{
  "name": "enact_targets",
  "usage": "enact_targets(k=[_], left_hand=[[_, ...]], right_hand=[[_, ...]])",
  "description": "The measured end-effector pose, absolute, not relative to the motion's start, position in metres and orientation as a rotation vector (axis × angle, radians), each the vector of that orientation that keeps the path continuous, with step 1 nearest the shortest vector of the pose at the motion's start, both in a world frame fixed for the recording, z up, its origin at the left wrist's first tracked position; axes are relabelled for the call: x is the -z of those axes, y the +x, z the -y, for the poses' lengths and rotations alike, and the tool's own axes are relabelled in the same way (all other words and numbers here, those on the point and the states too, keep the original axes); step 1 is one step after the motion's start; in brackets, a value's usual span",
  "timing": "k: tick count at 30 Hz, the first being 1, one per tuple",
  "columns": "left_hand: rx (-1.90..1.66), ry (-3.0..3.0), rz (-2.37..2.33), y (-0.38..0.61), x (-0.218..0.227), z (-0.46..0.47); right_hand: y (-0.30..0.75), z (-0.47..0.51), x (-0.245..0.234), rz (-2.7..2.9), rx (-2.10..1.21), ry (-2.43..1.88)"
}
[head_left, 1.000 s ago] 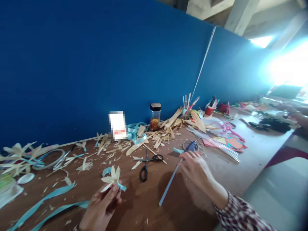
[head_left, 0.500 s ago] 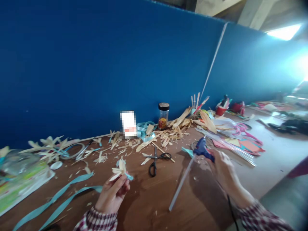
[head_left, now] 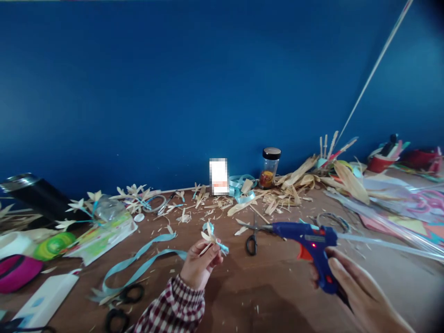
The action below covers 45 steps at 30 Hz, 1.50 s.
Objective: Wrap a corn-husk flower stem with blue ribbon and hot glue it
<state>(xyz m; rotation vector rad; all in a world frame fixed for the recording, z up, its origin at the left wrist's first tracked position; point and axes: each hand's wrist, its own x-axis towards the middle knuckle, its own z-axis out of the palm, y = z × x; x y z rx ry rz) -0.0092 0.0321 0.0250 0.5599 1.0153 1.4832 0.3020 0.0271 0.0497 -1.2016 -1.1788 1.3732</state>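
Between the thumb and fingers of my left hand (head_left: pixel 201 262) is a small corn-husk flower (head_left: pixel 210 235), pale petals up, with light blue ribbon at its base. My right hand (head_left: pixel 357 286) is closed round the handle of a blue glue gun (head_left: pixel 305 233), whose nozzle points left, toward the flower but apart from it. Its red light glows, and a clear glue stick (head_left: pixel 391 243) runs out of the back. Under the nozzle lie black-handled scissors (head_left: pixel 251 244), partly hidden by the gun. A loop of light blue ribbon (head_left: pixel 140 266) rests left of my left hand.
Dry corn husks (head_left: pixel 294 185) and scraps lie along the blue wall, near a lidded jar (head_left: pixel 270 169). At left are a black bottle (head_left: pixel 41 196), finished flowers (head_left: pixel 93 201), a white power strip (head_left: pixel 48 296) and more scissors (head_left: pixel 118 319). Coloured paper (head_left: pixel 405 226) lies at right.
The view has turned left. The glue gun has swung round so its nozzle now points left and its stick trails right. My left hand still pinches the flower.
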Motion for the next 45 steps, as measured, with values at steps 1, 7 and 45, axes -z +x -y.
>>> enact_targets(k=[1,7,45], left_hand=[[-1.472,0.564,-1.006,-0.010,-0.024,-0.032],[-1.488,0.559,-0.991,-0.006,-0.027,-0.030],[-1.500,0.488,-0.999,0.001,-0.027,-0.029]], right_hand=[[0.295,-0.023,-0.047,1.137,-1.465,-1.158],[0.256,-0.011,-0.034,0.954,-1.654,-1.024],[0.245,-0.015,-0.046,1.369,-1.531,-1.135]])
